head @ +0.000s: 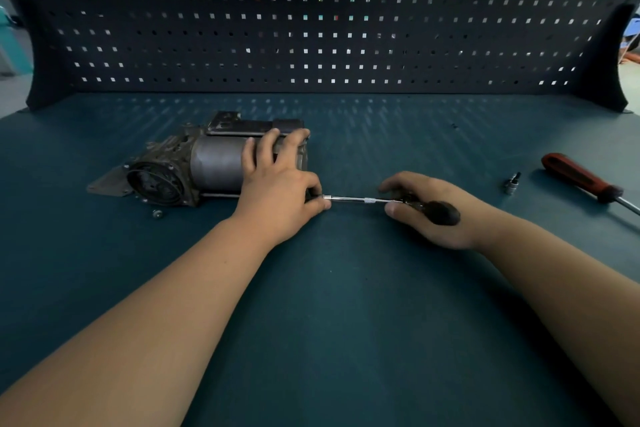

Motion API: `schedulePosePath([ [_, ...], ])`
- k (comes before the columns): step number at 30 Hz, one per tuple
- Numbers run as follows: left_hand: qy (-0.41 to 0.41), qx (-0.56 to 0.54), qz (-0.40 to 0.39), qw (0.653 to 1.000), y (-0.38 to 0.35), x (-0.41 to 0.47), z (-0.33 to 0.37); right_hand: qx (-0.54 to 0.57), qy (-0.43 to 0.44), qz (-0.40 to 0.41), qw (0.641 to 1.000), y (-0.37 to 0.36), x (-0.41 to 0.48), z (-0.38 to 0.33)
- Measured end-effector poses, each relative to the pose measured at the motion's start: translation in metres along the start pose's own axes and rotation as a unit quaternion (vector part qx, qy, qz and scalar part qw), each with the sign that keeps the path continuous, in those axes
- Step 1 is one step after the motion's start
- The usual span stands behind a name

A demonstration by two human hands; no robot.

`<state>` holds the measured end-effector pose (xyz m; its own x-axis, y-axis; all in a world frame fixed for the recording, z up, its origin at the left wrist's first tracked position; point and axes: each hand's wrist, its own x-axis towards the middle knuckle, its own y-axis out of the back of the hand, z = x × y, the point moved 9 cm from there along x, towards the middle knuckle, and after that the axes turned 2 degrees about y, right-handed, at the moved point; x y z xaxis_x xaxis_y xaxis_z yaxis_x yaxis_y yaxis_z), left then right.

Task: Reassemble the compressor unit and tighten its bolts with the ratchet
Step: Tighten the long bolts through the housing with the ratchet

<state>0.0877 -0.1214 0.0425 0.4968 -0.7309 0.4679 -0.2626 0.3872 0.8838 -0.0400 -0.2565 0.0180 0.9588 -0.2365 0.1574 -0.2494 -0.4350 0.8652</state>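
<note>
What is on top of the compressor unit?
The left hand lies on the compressor unit, fingers spread over its cylinder, thumb and forefinger pinching the tip of the ratchet that the right hand holds. The hand hides that end of the unit and any bolt there.

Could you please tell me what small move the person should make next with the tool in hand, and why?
Probably a short tightening turn with the right hand, which holds the black-handled chrome ratchet. Its shaft reaches the end of the grey metal compressor unit, where the left hand pinches it between thumb and forefinger while its other fingers steady the housing.
</note>
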Motion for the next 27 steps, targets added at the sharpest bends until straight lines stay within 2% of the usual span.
schedulePosePath([
  [5,-0.001,0.000,0.002,1.000,0.001,-0.001,0.000,0.027,-0.156,0.089,0.983,0.006,0.005,0.019],
  [8,-0.002,0.001,0.005,1.000,0.001,-0.001,0.000,0.027,-0.232,0.092,0.968,0.005,0.009,0.028],
  [11,-0.002,0.003,0.002,1.000,0.000,-0.001,0.000,0.101,-0.298,0.019,0.949,-0.004,0.014,0.034],
  [15,-0.002,0.002,0.000,1.000,0.000,0.000,0.000,0.259,-0.360,-0.117,0.889,-0.028,0.004,0.036],
  [19,-0.003,0.000,-0.003,1.000,0.000,0.001,0.000,0.278,-0.340,-0.123,0.890,-0.030,0.005,0.034],
  [22,-0.003,0.000,-0.006,1.000,-0.001,0.000,0.001,0.256,-0.275,-0.091,0.922,-0.025,0.007,0.031],
  [24,-0.002,-0.001,-0.008,1.000,-0.001,0.000,0.001,0.183,-0.208,-0.052,0.959,-0.017,0.007,0.025],
  [26,0.001,-0.001,-0.007,1.000,0.000,0.000,0.000,0.031,-0.115,-0.008,0.993,-0.003,0.006,0.012],
  [27,0.003,-0.001,-0.006,1.000,0.001,0.000,0.000,-0.058,-0.061,-0.002,0.996,0.002,0.004,0.004],
])
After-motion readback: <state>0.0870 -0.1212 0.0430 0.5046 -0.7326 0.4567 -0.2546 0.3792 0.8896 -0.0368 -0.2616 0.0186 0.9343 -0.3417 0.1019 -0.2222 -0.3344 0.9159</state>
